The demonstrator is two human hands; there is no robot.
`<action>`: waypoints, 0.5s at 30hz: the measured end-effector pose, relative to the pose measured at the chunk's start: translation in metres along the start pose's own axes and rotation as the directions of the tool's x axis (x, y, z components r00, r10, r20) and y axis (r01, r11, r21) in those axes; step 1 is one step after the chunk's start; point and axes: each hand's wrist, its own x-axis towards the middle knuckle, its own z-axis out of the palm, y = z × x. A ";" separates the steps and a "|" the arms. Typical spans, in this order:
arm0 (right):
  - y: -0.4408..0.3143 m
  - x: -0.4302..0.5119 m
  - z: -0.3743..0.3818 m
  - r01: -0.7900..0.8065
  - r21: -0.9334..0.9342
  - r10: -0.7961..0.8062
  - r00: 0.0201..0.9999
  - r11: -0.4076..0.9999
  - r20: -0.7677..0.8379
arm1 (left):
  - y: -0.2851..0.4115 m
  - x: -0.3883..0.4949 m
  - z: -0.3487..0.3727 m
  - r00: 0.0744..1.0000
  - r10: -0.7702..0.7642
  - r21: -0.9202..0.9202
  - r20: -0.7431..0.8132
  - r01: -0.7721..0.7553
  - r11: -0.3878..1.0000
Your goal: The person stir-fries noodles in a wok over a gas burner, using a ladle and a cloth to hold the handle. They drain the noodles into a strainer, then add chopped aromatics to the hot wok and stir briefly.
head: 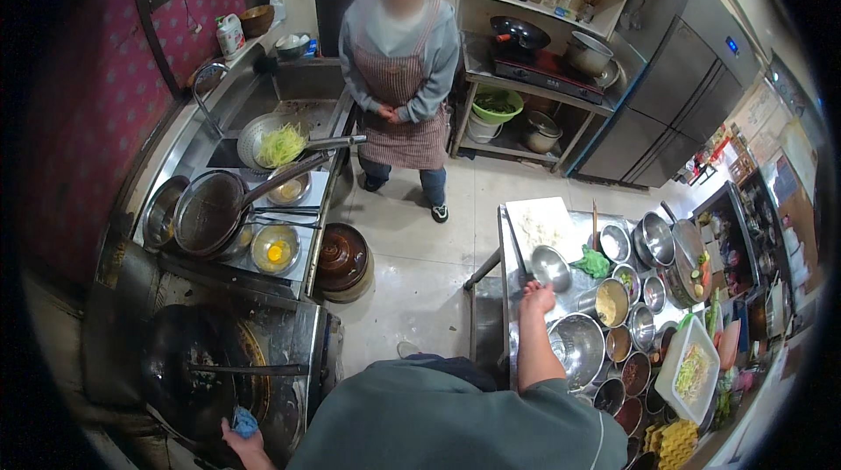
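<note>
My left hand (243, 438) is at the near rim of a large black wok (174, 398) on the stove, gripping a folded blue cloth (245, 422). A dark-handled ladle or spatula (263, 370) lies across the wok, which holds a few food scraps. My right hand (539, 299) reaches over the steel table at right, at the near edge of a small steel bowl (552, 266). The end of a long dark utensil (515, 241) lies right by its fingers. Whether these fingers grip the bowl or the utensil cannot be made out. White food pieces (539, 223) lie on a white board beyond.
A person (397, 69) in a striped apron stands ahead between the counters. Strainers (209, 212), a colander of green shreds (281, 145) and a bowl with egg yolk (275, 251) are at left. A lidded brown crock (340, 260) stands on the floor. Several ingredient bowls (611, 302) crowd the right table.
</note>
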 end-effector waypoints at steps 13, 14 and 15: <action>0.063 -0.091 -0.026 -0.232 -0.762 0.723 0.562 0.605 0.403 | -0.027 0.000 -0.014 0.911 -0.025 -0.115 0.411 0.079 0.990; 0.072 -0.145 -0.011 -0.049 -0.860 0.790 0.426 0.507 0.441 | -0.029 0.000 -0.011 0.915 -0.019 -0.148 0.402 0.085 0.985; 0.083 -0.201 0.007 0.136 -0.876 0.855 0.194 0.462 0.481 | -0.034 -0.002 -0.007 0.945 -0.012 -0.161 0.326 0.068 0.985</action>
